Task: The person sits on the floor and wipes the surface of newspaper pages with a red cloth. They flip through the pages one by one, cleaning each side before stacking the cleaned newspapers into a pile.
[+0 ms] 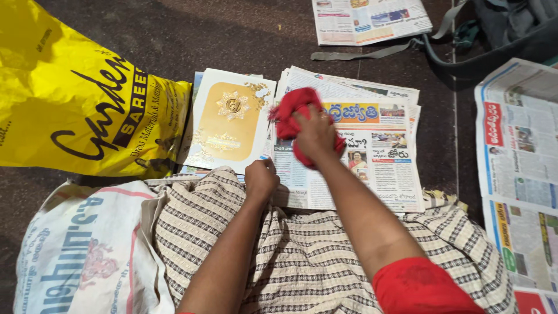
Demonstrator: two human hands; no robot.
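At frame centre, a red cloth is gripped by the right hand over a stack of newspapers. The left hand is closed in a fist on the stack's lower left edge, beside a gold card.

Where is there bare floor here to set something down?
Bare dark floor lies between the yellow bag and the top newspaper, and right of the newspaper stack. Crowded around both hands, right hand holding red cloth.

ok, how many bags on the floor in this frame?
3: yellow plastic bag top left, white woven sack bottom left, dark strapped bag top right, cut off by the frame. Others may lie out of view.
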